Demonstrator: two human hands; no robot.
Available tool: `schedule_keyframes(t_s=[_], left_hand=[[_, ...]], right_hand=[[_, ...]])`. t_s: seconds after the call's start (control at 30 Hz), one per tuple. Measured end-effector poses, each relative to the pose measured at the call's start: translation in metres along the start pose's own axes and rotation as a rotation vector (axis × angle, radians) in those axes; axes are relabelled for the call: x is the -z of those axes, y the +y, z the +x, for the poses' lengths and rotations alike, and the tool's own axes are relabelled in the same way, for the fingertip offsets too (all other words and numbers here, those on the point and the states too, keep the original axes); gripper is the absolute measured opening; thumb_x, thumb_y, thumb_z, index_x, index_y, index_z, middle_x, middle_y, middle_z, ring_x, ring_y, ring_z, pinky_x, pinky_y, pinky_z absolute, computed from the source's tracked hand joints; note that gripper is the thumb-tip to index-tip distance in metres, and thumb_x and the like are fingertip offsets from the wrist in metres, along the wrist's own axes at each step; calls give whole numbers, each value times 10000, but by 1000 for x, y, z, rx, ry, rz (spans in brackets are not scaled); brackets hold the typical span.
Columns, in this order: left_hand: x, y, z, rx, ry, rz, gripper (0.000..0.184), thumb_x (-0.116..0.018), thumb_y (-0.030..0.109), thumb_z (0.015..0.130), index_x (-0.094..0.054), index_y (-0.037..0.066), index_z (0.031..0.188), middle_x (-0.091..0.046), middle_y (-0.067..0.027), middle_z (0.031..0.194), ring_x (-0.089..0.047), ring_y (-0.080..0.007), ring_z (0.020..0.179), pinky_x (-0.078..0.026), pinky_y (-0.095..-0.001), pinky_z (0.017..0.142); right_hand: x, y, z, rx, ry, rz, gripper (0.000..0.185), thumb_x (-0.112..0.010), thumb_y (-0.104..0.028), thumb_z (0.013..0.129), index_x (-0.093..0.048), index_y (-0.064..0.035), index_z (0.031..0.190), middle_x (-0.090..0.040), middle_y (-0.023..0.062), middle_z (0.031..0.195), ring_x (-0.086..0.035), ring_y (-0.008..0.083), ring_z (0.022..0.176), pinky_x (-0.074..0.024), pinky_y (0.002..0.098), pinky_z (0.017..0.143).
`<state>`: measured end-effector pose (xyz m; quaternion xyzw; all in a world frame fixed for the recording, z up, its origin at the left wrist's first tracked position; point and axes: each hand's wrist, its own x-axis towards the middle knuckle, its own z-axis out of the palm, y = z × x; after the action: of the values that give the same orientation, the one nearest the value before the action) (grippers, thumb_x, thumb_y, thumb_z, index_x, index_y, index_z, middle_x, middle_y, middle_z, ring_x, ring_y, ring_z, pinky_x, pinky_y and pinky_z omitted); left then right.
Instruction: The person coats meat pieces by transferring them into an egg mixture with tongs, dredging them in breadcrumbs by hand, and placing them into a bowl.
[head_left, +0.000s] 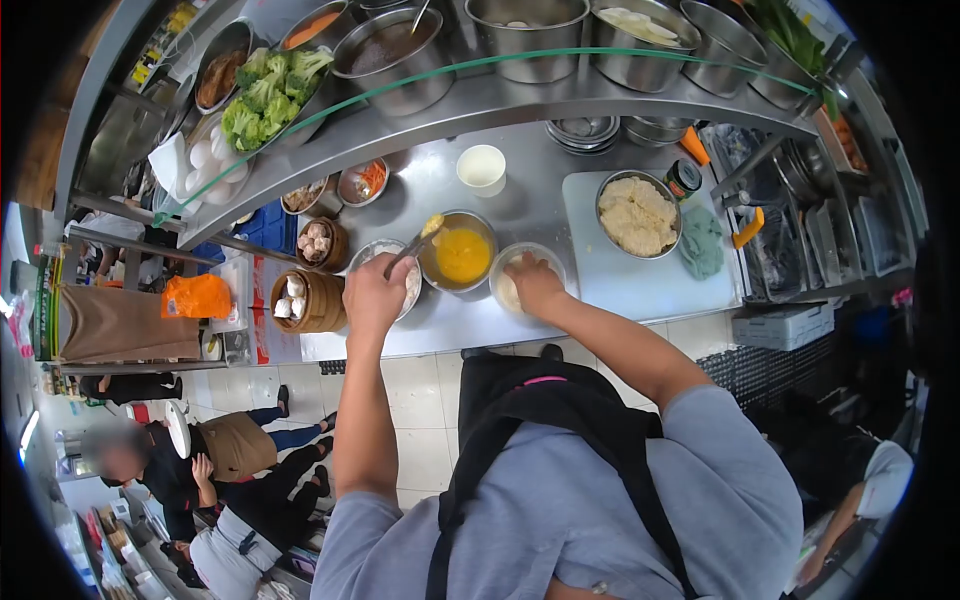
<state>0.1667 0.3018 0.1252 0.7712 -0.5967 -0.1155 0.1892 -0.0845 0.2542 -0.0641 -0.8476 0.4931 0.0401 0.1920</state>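
My left hand (pixel 373 293) is closed around a slim metal utensil (pixel 405 256), whose exact kind is unclear. At its tip a yellow, wet-looking lump (pixel 432 225) hangs over the rim of a metal bowl of beaten egg (pixel 462 256). Below that hand is a bowl of white powder (pixel 411 287), partly covered by it. My right hand (pixel 533 284) reaches down into a bowl of pale crumbs (pixel 509 297), fingers slightly apart and touching the contents. A white cup (pixel 481 170) stands behind the egg bowl.
A bowl of pale yellow mash-like food (pixel 638 215) sits on a white board (pixel 590 205) beside a green cloth (pixel 702 243). Bamboo steamers (pixel 322 301) stand left. Overhead, a steel shelf (pixel 480 113) carries broccoli (pixel 270 95) and several metal pots. Other people (pixel 235 445) are behind at left.
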Motion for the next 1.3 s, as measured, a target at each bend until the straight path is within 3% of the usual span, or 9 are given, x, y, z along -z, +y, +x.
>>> schedule_keyframes(t_s=[0.23, 0.4, 0.5, 0.67, 0.9, 0.97, 1.13, 1.2, 1.3], left_hand=[[-25, -11, -17, 57, 95, -60, 312, -693, 378, 923, -756, 72, 934, -689, -207, 755, -673, -422, 743, -513, -490, 686], [-56, -29, -20, 58, 58, -186, 310, -687, 367, 925, -759, 66, 947, -696, -212, 773, -674, -428, 767, -516, -479, 701], [-77, -41, -20, 97, 73, -135, 305, -680, 355, 936, -752, 60, 917, -691, -211, 776, -664, -423, 763, -506, -475, 691], [-32, -8, -26, 88, -17, -189, 285, -710, 350, 921, -754, 69, 932, -673, -205, 742, -644, -397, 696, -494, -451, 662], [-79, 29, -58, -375, 58, -109, 304, -748, 339, 887, -732, 64, 1018, -712, -139, 830, -677, -341, 681, -525, -415, 607], [-108, 29, -68, -439, -200, 236, 288, -745, 327, 870, -698, 84, 1018, -695, -101, 874, -692, -329, 713, -536, -433, 601], [-95, 30, -76, -385, -221, 186, 271, -747, 313, 863, -665, 77, 968, -669, -87, 854, -696, -319, 739, -535, -442, 613], [-78, 31, -75, -374, -199, 166, 272, -749, 312, 860, -665, 76, 965, -670, -87, 849, -696, -317, 745, -536, -443, 621], [-69, 24, -75, -303, -238, 186, 298, -759, 316, 853, -706, 83, 1032, -710, -106, 909, -710, -319, 800, -551, -433, 666]], right_hand=[[49, -11, -12, 3, -68, -38, 596, -663, -82, 831, -536, -153, 1409, -480, 247, 1411, -598, 423, 1206, -551, 463, 950], [23, 6, -1, -40, -179, 112, 603, -689, -73, 799, -547, -107, 1384, -452, 280, 1458, -592, 434, 1223, -547, 477, 966], [41, 7, 1, -23, -172, 138, 586, -662, -52, 798, -552, -98, 1373, -525, 280, 1388, -599, 411, 1222, -531, 467, 992], [65, 40, -11, 26, 53, 500, 511, -653, -122, 832, -598, -93, 1339, -654, 184, 1278, -632, 358, 1175, -489, 431, 1047], [95, 57, -10, -308, -11, 1148, 344, -606, -142, 856, -696, -35, 1170, -734, 159, 1105, -706, 314, 1034, -550, 366, 909], [72, 62, -2, -231, 20, 1053, 346, -605, -142, 855, -694, -29, 1170, -725, 177, 1122, -698, 329, 1056, -546, 376, 925], [44, 45, -5, -37, 37, 565, 343, -631, -153, 846, -670, 16, 1142, -676, 232, 1205, -695, 372, 1010, -565, 405, 906], [39, 27, -5, -82, -105, 382, 435, -641, -158, 818, -651, 36, 1207, -659, 266, 1236, -632, 389, 1176, -507, 444, 1017], [-24, 33, 22, -94, -122, 290, 495, -702, -147, 767, -628, 24, 1226, -660, 255, 1235, -624, 395, 1182, -499, 469, 1018]])
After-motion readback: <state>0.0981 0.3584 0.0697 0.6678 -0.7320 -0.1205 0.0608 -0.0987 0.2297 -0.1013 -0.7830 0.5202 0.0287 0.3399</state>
